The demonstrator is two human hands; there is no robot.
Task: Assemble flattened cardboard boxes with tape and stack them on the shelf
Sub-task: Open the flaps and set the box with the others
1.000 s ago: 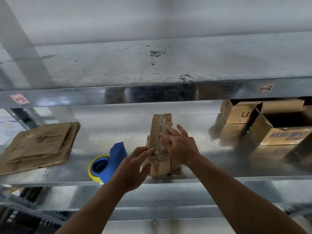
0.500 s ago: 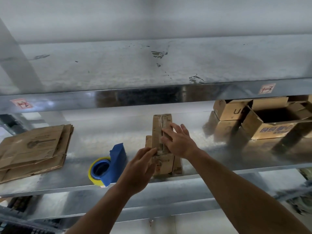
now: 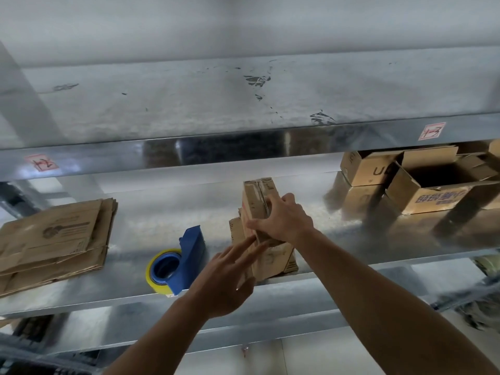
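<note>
Your right hand point(image 3: 281, 221) clamped around half-formed box point(image 3: 259, 212), standing on shelf point(image 3: 270, 286) near front edge, between tape dispenser point(image 3: 178, 263) and assembled boxes point(image 3: 433, 185) at right. Your left hand point(image 3: 227, 280) spread, fingers loose, touching box's near face. Judged step: squaring up box, bottom flaps folded for taping. Next move called for firm hold with right, left reaching for dispenser just beside. Flattened cardboard stack point(image 3: 54, 239) lay well left. Surface: shiny galvanised metal, scuffed shelf above. Room: pale wall behind.
</note>
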